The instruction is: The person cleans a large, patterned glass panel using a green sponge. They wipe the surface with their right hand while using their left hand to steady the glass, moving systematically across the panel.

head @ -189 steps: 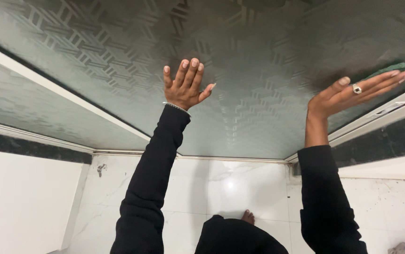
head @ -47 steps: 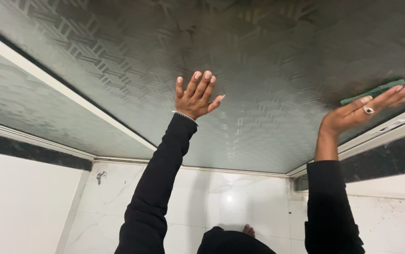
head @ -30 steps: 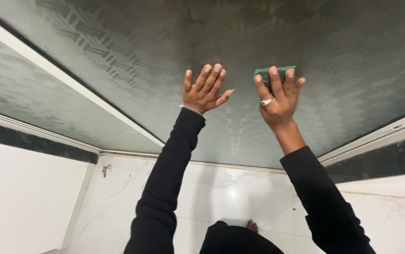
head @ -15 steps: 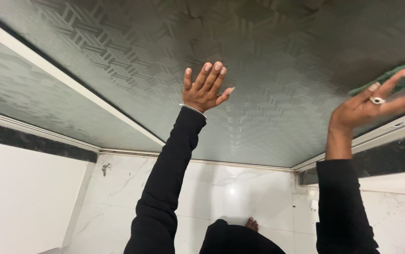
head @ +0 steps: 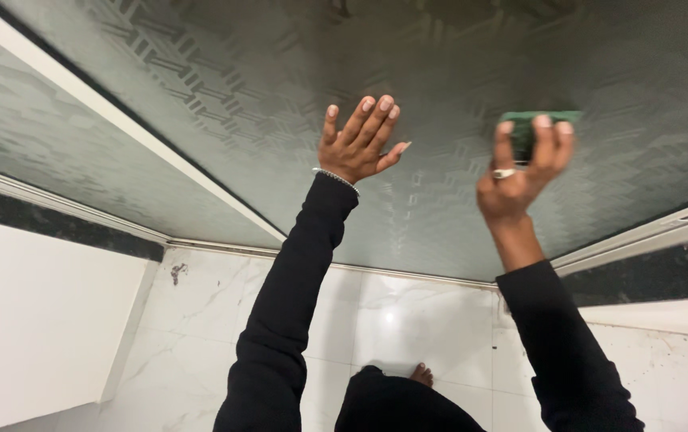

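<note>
Your right hand (head: 520,176) is pressed up against the patterned glass panel (head: 224,72), fingers curled over a green scrub pad (head: 530,128) and pinning it flat to the glass; there's a ring on one finger. The pad sits at the top of that hand, roughly mid-height on the panel and right of centre, a bit blurred, so it looks like a stroke is under way. Your left hand (head: 358,144) is open, fingers spread, palm flat on the same glass just left of the right hand, holding nothing, prob. bracing; thin bracelet at the wrist. The two hands are apart, side by side, with bare glass between them. Both arms are in black sleeves.

Outward: a white frame rail (head: 120,128) runs diagonally on the left, w/ a second frosted pane (head: 32,136) beyond it. White track at the panel's base, dark stone strip either side. Below, white marble floor tiles (head: 408,312), your bare toes (head: 422,373) showing at the bottom, white wall to the left.

Progress, as a judgement: can't tell cleaned areas from uncleaned ones, as no foam, streaks or wet patches read clearly on the textured surface. The pad is working the mid-right zone; the far left, the top and the lower edge all look the same as the rest, so I can't say how much is left
</note>
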